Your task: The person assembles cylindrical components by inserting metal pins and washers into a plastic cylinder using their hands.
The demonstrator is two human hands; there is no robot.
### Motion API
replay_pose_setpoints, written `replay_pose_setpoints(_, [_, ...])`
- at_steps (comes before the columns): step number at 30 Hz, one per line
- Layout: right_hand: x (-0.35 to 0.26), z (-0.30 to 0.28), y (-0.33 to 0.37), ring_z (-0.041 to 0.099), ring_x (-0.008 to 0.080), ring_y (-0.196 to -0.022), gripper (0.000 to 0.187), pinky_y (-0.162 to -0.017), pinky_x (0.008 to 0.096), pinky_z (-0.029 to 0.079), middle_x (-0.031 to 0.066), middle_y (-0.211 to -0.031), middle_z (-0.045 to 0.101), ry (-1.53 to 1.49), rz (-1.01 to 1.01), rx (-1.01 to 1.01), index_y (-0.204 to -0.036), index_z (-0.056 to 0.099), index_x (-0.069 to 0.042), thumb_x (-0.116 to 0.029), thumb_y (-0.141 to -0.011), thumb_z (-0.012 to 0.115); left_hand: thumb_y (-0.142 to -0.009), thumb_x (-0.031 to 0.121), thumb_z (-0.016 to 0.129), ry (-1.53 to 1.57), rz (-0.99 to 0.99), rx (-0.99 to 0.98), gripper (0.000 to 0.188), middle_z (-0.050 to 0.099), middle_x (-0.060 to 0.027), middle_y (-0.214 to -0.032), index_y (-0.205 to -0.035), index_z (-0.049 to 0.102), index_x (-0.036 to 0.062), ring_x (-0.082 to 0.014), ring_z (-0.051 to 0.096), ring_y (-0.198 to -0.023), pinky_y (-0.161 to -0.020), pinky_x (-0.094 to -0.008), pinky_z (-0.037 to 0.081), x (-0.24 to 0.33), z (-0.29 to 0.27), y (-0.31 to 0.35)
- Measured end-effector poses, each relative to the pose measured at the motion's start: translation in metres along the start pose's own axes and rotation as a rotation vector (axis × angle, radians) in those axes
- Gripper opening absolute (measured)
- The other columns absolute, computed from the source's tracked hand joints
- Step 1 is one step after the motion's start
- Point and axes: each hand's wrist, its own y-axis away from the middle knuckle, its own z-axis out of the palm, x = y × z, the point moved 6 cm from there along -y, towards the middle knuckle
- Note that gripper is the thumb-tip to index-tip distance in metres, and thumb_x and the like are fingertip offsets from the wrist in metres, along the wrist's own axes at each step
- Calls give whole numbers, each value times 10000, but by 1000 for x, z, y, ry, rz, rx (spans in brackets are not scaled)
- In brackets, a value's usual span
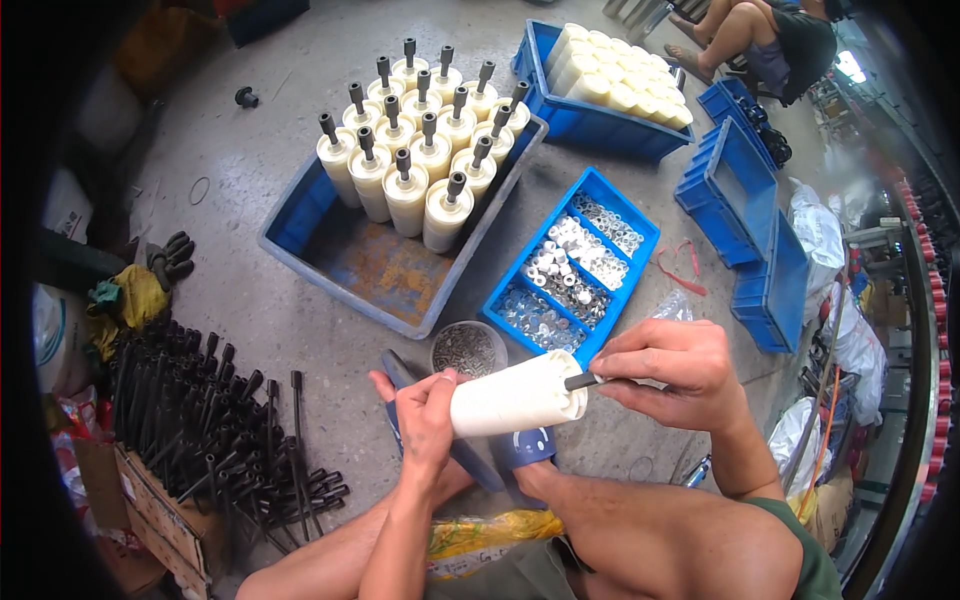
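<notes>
My left hand (428,412) is wrapped round the near end of a cream plastic cylinder (505,402), which lies nearly level above my feet. From the cylinder's right end sticks a short black rod (578,381). At the rod's tip, the thumb and fingers of my right hand (672,375) are pinched on a small white piece, perhaps a ring; the fingers hide most of it. Beyond my hands, a blue parts tray (488,305) holds small white rings, washers and metal pieces in separate compartments. A round tub (468,350) of small metal parts stands just past the cylinder.
Upright cream cylinders with black rods fill the far part of a blue crate (425,325). Another blue crate (600,130) holds more cylinders. Black rods (190,410) are heaped at left near gloves (172,258). Empty blue bins (735,175) stand at right; a person (745,35) sits beyond.
</notes>
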Motion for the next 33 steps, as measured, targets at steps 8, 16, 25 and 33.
replay_pose_setpoints(8, [4, 26, 7, 694, 196, -682, 271, -579, 289, 541, 70, -856, 711, -102, 33, -28, -975, 735, -67, -124, -741, 859, -964, 313, 501, -70, 135, 45, 427, 729, -45, -702, -817, 761, 7, -160, 664, -713, -1203, -515, -128, 2, -15, -2])
replay_pose_setpoints(16, [168, 47, 32, 702, 216, -738, 214, -686, 340, 553, 122, -945, 744, 92, 508, 38, -1024, 742, -50, -180, -854, 759, -941, 344, 511, 229, 19, -23, 450, 727, -75, -727, -810, 744, -17, -154, 646, -700, -1164, -354, 177, -23, -20, -14])
replay_pose_setpoints(25, [228, 119, 25, 670, 341, -923, 294, -747, 459, 551, 114, -994, 629, 474, 305, -85, -1064, 642, -129, -171, -802, 769, -936, 321, 552, 402, -6, -20, 443, 732, -140, -776, -861, 728, -79, -176, 675, -686, -729, -268, 517, -41, -33, -18])
replay_pose_setpoints(33, [240, 121, 16, 670, 372, -888, 239, -748, 476, 552, 130, -925, 632, 533, 344, -211, -887, 614, -52, -154, -768, 794, -960, 308, 503, 359, 11, -49, 439, 735, -116, -795, -869, 736, -53, -182, 671, -723, -768, -269, 489, -36, -32, -19])
